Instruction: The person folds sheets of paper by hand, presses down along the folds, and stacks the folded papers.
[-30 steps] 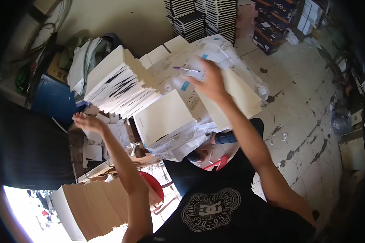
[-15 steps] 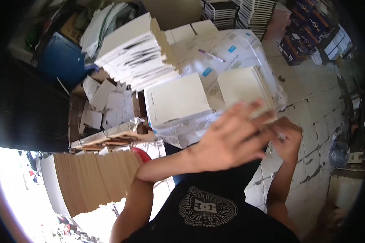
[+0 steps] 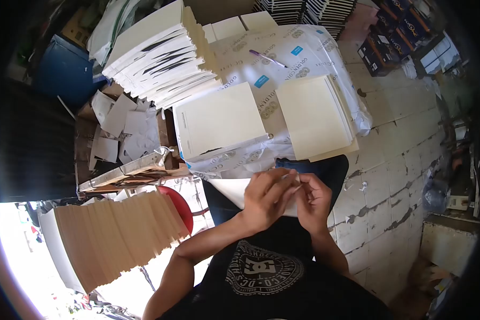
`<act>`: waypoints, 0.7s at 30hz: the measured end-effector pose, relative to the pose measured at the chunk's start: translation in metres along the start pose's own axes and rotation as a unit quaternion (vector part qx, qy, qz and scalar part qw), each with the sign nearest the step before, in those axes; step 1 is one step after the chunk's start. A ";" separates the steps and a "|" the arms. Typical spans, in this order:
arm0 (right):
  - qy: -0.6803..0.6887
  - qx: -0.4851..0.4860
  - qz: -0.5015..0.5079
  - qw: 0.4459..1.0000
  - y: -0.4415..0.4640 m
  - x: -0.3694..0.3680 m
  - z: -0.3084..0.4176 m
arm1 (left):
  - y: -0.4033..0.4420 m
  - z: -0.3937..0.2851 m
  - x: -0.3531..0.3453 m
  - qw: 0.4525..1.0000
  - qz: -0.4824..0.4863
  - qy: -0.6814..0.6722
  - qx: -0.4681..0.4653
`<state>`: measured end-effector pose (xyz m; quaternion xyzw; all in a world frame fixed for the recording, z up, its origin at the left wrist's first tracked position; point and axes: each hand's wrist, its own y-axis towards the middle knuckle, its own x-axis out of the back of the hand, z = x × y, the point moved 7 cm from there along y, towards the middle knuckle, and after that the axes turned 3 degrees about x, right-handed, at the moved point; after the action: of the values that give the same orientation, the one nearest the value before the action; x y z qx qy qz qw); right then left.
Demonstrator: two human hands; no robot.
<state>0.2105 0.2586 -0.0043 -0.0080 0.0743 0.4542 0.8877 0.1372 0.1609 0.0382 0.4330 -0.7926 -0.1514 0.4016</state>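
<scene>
My left hand (image 3: pixel 265 198) and my right hand (image 3: pixel 312 200) meet in front of my chest, above my lap. Both are closed, with fingertips pinched together; what lies between them is too small to make out. Below them a pale sheet (image 3: pixel 228 190) rests across my thighs, partly covered by the hands. Just beyond, on a wrapped table, lie a left pile of cream sheets (image 3: pixel 221 122) and a right pile of cream sheets (image 3: pixel 313 118), the latter with slightly fanned edges. Neither pile is touched by a hand.
A tall paper stack (image 3: pixel 149 61) stands at the table's back left, and a purple-and-white pen (image 3: pixel 268 58) lies on the wrapping. Left are a scrap-filled box (image 3: pixel 117 169), a brown-edged stack (image 3: pixel 117 237) and a red seat (image 3: pixel 178 208). Dark cartons (image 3: pixel 381 56) sit back right.
Both hands have come down and left, away from the right pile, and closed together over my lap. The pale sheet on my thighs now shows. The view has shifted slightly.
</scene>
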 end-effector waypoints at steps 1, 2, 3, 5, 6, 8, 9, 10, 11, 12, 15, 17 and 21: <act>-0.002 0.002 0.008 1.000 0.001 -0.002 0.000 | -0.002 0.002 0.004 1.000 -0.003 -0.005 0.006; -0.002 0.002 0.016 1.000 0.002 -0.005 -0.002 | -0.004 0.005 0.008 1.000 -0.004 -0.009 0.013; -0.003 0.002 0.023 1.000 0.002 -0.008 -0.003 | -0.005 0.007 0.010 0.999 0.004 -0.028 0.023; 0.008 -0.006 0.033 0.999 0.004 -0.011 -0.003 | -0.003 0.011 0.014 0.997 0.017 -0.065 0.043; 0.023 -0.019 0.039 0.999 0.004 -0.010 -0.006 | -0.002 0.015 0.016 0.994 0.028 -0.091 0.056; 0.016 -0.040 0.039 0.998 0.004 -0.008 -0.007 | 0.003 0.026 0.021 0.985 0.050 -0.144 0.082; -0.005 -0.050 0.036 0.998 0.005 -0.007 -0.001 | 0.010 0.027 0.031 0.990 0.036 -0.131 0.045; -0.027 -0.059 0.034 0.997 0.006 -0.004 0.003 | 0.018 0.029 0.045 0.993 0.021 -0.116 0.010; -0.124 0.032 0.014 0.992 0.010 0.012 0.019 | 0.020 0.031 0.061 0.995 0.006 -0.100 -0.023; -0.218 0.124 -0.004 0.968 0.013 0.029 0.037 | 0.016 0.048 0.084 0.995 -0.032 -0.087 0.022; -0.272 0.113 -0.080 0.952 0.018 0.105 0.088 | 0.011 0.113 0.178 0.951 -0.258 0.130 0.113; -0.135 0.225 -0.056 0.963 0.026 0.131 0.117 | -0.007 0.176 0.237 0.882 -0.357 0.283 0.120; -0.031 0.313 0.078 0.946 0.048 0.129 0.141 | -0.040 0.280 0.281 0.832 -0.334 0.364 0.254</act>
<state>0.2635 0.4028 0.1199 0.2905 0.1859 0.4758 0.8091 -0.1399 -0.1194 -0.0205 0.7820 -0.4068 0.0984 0.4617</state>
